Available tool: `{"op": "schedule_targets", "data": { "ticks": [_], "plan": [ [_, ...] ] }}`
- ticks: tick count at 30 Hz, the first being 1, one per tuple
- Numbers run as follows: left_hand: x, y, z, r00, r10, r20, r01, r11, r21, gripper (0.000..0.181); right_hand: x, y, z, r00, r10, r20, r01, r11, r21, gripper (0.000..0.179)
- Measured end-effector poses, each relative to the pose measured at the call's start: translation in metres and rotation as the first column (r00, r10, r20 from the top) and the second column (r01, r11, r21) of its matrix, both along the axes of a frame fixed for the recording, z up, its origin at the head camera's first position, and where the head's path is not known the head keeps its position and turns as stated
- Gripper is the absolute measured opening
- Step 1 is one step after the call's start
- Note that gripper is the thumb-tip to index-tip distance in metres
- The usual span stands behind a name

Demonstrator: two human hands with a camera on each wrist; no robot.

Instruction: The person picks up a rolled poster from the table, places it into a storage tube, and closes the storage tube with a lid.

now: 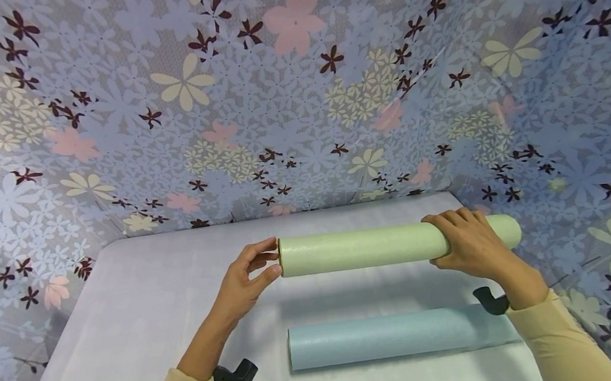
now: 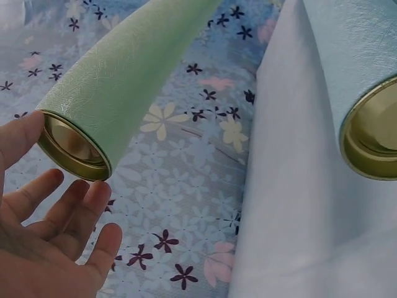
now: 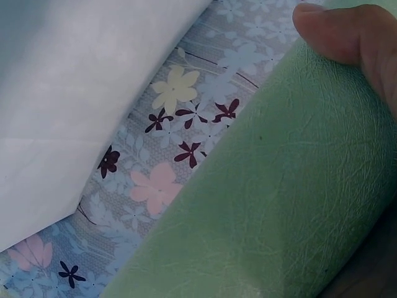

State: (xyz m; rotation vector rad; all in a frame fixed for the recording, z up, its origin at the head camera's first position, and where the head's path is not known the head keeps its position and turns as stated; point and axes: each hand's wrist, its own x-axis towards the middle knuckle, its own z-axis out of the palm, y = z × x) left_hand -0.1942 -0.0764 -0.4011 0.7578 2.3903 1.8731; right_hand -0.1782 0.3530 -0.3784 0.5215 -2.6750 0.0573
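Observation:
A long pale green tube [image 1: 362, 249] is held level above the white table. Toward its far right end my right hand [image 1: 470, 244] grips it from above, and the right wrist view shows the thumb [image 3: 335, 31] lying along the textured green surface. My left hand [image 1: 248, 283] is at the tube's left end, thumb and fingers spread apart with the tips right at the rim. The left wrist view shows a recessed gold-coloured metal cap [image 2: 73, 146] in that end. A similar light blue tube [image 1: 393, 336] lies on the table below the green one.
The white-covered table [image 1: 155, 305] stands against flower-patterned fabric [image 1: 284, 93] that rises behind it and at both sides. The blue tube's right end passes behind my right forearm. A black wrist mount [image 1: 235, 376] juts from my left wrist, another [image 1: 490, 301] from my right.

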Motion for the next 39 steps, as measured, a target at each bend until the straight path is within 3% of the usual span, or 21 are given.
{"op": "schedule_targets", "data": {
  "ticks": [6,9,12,15,22,26,33,36,39],
  "plan": [
    [-0.002,0.000,0.007,0.985,0.057,-0.165,-0.065,0.997,-0.045,0.052,-0.001,-0.001,0.001,1.000,0.013,-0.020,-0.013,1.000,-0.006,0.080],
    [-0.002,0.001,0.011,0.960,0.085,-0.266,-0.119,0.986,-0.116,0.055,-0.001,-0.002,0.002,1.000,0.015,-0.019,-0.015,1.000,-0.006,0.079],
    [-0.001,0.004,0.015,0.925,0.088,-0.369,-0.169,0.966,-0.195,0.059,-0.001,-0.002,0.002,1.000,0.012,-0.015,-0.013,1.000,-0.005,0.079],
    [0.000,0.007,0.018,0.877,0.070,-0.475,-0.218,0.940,-0.263,0.061,-0.001,-0.002,0.002,1.000,0.016,-0.020,-0.016,1.000,-0.003,0.079],
    [-0.001,0.016,0.018,0.726,-0.009,-0.688,-0.347,0.859,-0.377,0.073,-0.001,-0.004,0.002,1.000,0.016,-0.016,-0.016,1.000,-0.002,0.079],
    [-0.002,0.019,0.016,0.674,-0.046,-0.737,-0.406,0.811,-0.422,0.075,0.000,-0.005,0.003,1.000,0.003,0.009,-0.003,1.000,0.001,0.078],
    [-0.004,0.026,0.011,0.616,-0.108,-0.780,-0.465,0.750,-0.471,0.080,0.001,-0.005,-0.001,1.000,0.006,0.006,-0.006,1.000,0.005,0.077],
    [-0.006,0.028,0.007,0.597,-0.138,-0.790,-0.485,0.723,-0.493,0.082,0.001,-0.004,-0.004,1.000,0.012,0.005,-0.012,1.000,0.006,0.076],
    [-0.008,0.031,0.003,0.595,-0.155,-0.789,-0.492,0.705,-0.510,0.083,0.001,-0.003,-0.006,1.000,0.014,0.011,-0.015,1.000,0.012,0.075]
  ]
}}
